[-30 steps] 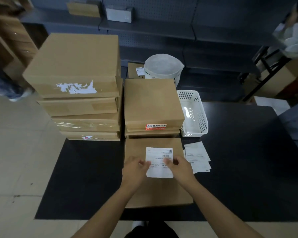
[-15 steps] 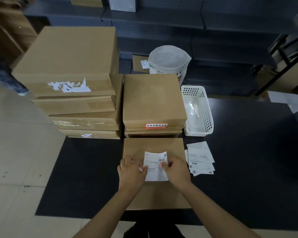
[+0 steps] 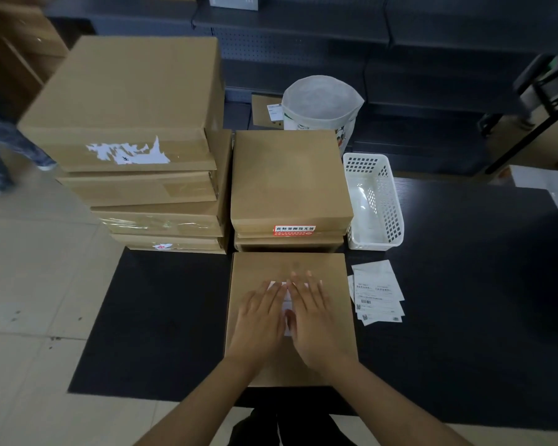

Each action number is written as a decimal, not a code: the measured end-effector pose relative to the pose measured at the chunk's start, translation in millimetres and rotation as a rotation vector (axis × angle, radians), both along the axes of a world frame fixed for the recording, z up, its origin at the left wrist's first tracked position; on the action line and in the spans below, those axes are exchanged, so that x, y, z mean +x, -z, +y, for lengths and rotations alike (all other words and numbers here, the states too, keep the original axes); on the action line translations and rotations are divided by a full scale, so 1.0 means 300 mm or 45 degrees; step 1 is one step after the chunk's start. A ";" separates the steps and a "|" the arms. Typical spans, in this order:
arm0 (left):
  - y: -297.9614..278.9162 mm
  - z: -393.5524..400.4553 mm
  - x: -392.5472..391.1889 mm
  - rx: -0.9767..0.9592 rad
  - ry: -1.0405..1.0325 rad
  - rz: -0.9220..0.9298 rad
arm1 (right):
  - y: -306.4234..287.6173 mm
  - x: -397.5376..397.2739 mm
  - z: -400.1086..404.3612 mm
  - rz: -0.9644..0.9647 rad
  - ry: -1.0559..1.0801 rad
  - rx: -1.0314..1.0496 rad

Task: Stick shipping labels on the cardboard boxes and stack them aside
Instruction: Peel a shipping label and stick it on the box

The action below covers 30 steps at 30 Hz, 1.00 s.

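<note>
White label (image 3: 287,305) lies flat under both hands' straight fingers on box (image 3: 290,268)

Front box (image 3: 290,358): brown corrugated cardboard, matt, smooth top face. Label (image 3: 287,305) on it: white paper, mostly covered by two flat hands. Tall stack (image 3: 136,123) and short stack (image 3: 289,178): same matt brown cardboard; clear glossy tape on several side faces; torn white paper remnants on the top box of the tall stack; red printed sticker (image 3: 294,230) on the short stack. Loose labels (image 3: 377,291): white paper, slightly sheened. Basket (image 3: 390,220): white perforated plastic, glossy. Table (image 3: 480,284): black, matt, faintly textured. Round bin (image 3: 322,104): white, cloth-like fabric. Floor (image 3: 29,284): pale tiles, low sheen
</note>
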<state>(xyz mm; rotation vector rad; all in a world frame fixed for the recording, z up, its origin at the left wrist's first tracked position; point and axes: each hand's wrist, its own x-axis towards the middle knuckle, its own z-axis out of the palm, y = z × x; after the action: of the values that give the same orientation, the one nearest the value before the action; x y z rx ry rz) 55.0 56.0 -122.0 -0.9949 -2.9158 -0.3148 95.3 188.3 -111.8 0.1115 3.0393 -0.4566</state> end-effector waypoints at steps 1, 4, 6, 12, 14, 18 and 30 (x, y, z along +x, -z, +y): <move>0.010 0.000 -0.009 -0.038 0.011 -0.046 | 0.014 -0.002 -0.006 -0.044 -0.020 0.024; 0.046 -0.029 -0.034 -0.167 0.049 -0.191 | 0.057 0.006 0.011 -0.162 -0.065 0.036; 0.067 -0.053 -0.044 -0.267 0.076 -0.198 | 0.079 0.021 0.031 -0.143 -0.096 0.090; 0.105 -0.109 -0.063 -0.291 0.107 -0.081 | 0.103 0.028 0.058 -0.135 -0.074 0.187; 0.113 -0.136 -0.060 -0.283 0.052 -0.095 | 0.112 0.043 0.084 -0.131 0.002 0.192; 0.112 -0.156 -0.049 -0.266 -0.010 -0.147 | 0.126 0.068 0.105 -0.120 0.066 0.203; 0.110 -0.130 0.027 -0.204 0.262 -0.141 | 0.127 0.099 0.026 -0.096 -0.170 0.199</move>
<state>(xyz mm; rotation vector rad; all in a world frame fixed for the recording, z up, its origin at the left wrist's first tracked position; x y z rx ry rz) 63.1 17.1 -155.0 -1.3470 -2.9800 -0.1489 125.0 196.1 -150.1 -0.0653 2.9795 -0.2004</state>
